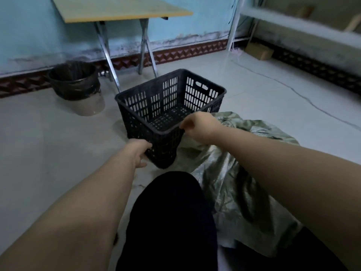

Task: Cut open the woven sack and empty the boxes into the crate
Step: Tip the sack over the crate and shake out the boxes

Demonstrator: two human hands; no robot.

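Pale tiled floor [254, 90] by a blue wall; empty black slotted plastic crate [170, 106] beside crumpled green woven sack [230, 184]. Left hand [137, 153] gripping crate's near corner, right hand [197, 127] clenched on its rim.

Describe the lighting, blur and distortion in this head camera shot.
Head view: dim, flat, bluish indoor light, no hard shadows; faint sheen on the green sack; the white shelf at top right is smeared by blur; wide-angle bending curves the edges; the black crate at centre stays fairly sharp.
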